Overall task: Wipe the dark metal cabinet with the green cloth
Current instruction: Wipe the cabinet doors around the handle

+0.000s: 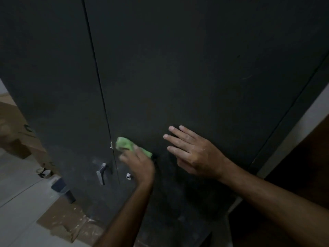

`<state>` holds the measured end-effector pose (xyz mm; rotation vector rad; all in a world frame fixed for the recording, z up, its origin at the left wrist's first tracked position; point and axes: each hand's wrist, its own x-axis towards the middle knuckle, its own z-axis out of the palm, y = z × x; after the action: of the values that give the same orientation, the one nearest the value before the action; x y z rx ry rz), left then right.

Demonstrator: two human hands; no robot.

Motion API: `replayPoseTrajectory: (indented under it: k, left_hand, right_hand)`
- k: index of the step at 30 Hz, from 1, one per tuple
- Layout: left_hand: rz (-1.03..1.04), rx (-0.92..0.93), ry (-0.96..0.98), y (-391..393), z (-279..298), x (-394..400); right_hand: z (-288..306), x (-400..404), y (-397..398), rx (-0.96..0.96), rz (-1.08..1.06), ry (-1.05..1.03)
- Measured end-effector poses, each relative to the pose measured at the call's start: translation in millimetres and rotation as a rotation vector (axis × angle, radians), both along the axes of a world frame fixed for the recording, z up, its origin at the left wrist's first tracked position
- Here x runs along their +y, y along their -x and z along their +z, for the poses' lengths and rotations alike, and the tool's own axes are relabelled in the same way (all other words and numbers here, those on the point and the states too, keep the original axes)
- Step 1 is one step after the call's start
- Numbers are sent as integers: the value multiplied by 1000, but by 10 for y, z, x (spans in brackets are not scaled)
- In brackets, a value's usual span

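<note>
You're mid-wipe: left hand (138, 164) presses the cloth (132, 146) by the cabinet (195, 68) seam, right hand (194, 154) flat, fingers straight; dusty smears remain below.

Two bare forearms reach in with no sleeves showing; the left hand (138, 164) and right hand (194, 154) wear no gloves, rings or watch.
</note>
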<state>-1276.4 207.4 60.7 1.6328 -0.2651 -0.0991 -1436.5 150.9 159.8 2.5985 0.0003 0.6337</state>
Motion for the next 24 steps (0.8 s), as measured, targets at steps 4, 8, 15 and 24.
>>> replayPoseTrajectory:
  k: [4,8,15,24]
  left_hand:
    - [-122,-235,-166,628,-526,126]
    - [4,214,-127,-24,-486,6]
    - [-321,-188,28,970,-216,46]
    - [41,288,-17,706,-112,-131]
  right_hand:
    - [18,-55,164,35,-13,34]
    - [19,-24,240,24,-30,21]
    - [8,-29,437,-46,-34,-24]
    - [200,-145,1122,-15,5,3]
